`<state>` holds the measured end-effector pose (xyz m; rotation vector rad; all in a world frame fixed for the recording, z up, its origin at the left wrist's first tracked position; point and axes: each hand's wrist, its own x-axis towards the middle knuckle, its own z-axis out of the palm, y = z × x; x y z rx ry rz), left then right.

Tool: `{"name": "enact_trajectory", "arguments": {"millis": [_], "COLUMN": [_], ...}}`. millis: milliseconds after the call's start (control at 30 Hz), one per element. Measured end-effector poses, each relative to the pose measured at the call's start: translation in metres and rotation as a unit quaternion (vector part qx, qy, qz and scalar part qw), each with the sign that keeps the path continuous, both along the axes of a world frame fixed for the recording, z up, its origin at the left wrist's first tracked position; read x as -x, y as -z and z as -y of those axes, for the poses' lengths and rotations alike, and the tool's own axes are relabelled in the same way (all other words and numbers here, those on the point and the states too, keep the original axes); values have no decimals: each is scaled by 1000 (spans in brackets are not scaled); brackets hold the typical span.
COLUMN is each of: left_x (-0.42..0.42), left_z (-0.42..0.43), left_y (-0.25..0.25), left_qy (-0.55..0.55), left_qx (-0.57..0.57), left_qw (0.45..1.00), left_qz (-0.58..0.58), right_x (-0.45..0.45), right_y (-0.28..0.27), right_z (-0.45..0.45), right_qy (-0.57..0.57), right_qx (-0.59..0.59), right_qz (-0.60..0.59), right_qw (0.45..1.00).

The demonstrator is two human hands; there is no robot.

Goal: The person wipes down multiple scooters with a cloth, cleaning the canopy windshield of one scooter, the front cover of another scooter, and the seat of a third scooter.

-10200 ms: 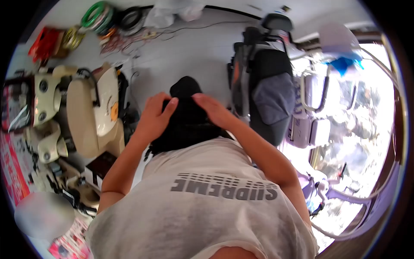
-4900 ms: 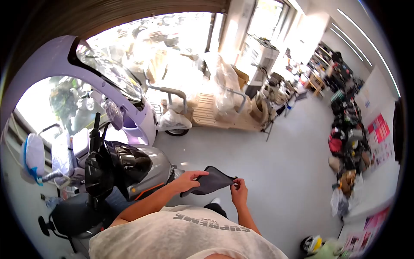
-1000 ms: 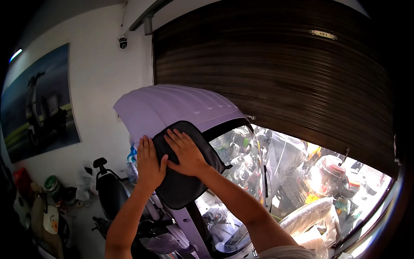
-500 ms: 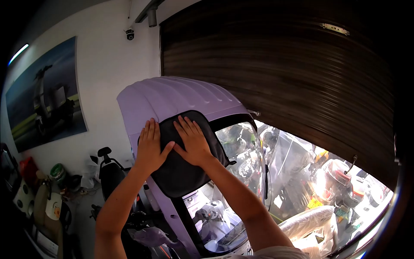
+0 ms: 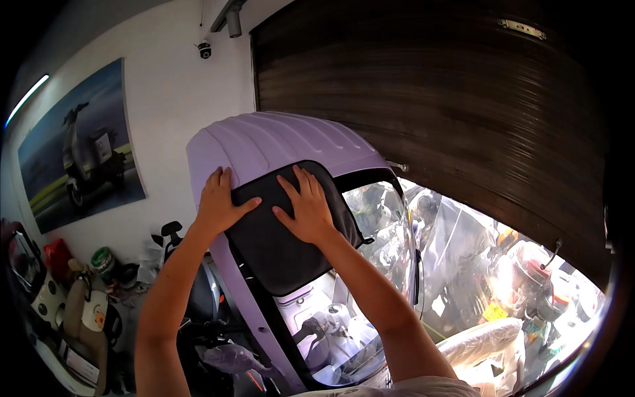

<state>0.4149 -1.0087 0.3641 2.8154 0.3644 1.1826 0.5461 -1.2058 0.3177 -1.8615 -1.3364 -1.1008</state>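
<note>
Pad (image 5: 284, 251) against canopy (image 5: 254, 142), left hand (image 5: 221, 204) now farther from right hand (image 5: 309, 212)

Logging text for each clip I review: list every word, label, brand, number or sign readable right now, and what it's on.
No text can be read.
Yellow patch, perhaps a label, in the bright clutter: too small and blurred to read.
Scooter picture on the wall: no legible lettering.
Dark flat piece: no lettering visible.
</note>
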Motion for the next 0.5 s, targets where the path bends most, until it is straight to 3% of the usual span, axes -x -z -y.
{"name": "enact_trajectory", "arguments": {"millis": [233,367,500], "left_x": [-29,-18,-19], "left_z": [-25,-15,-20], "left_y": [15,-8,-5], "left_qy": [14,21,-16], "left_qx": [-66,-22,12], "left_qw": [988,996,999], "left_qz": [137,88,51], "right_x": [53,40,8], "right_y": [3,10,11], "right_z": [-48,-35,-14], "right_qy": [135,94,127], "right_qx": [-57,-67,-62], "right_qz": [-123,-112,-113], "right_qw": [981,987,984]}}
